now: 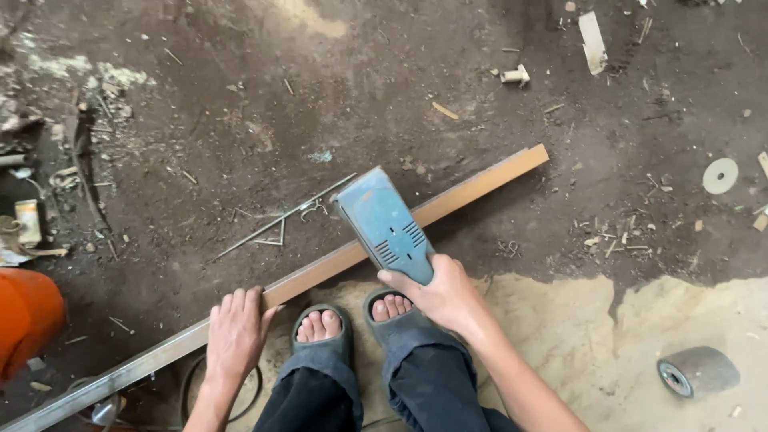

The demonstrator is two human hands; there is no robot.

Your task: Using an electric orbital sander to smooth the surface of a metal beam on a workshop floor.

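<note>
A long narrow bar (480,186), tan at its far end and grey metal near me, lies diagonally across the dirt floor. My left hand (234,332) presses flat on its nearer part, fingers closed together over it. My right hand (442,293) grips the rear of a blue power sander (386,224), which rests on the bar near its middle. Both my feet in grey sandals (320,330) stand just behind the bar, between the two hands.
An orange container (26,318) sits at the left edge. A grey roller drum (698,371) lies at lower right on pale sawdust. A round disc (720,175), wood scraps (593,42), bent wire (280,220) and a cable loop near my left foot litter the floor.
</note>
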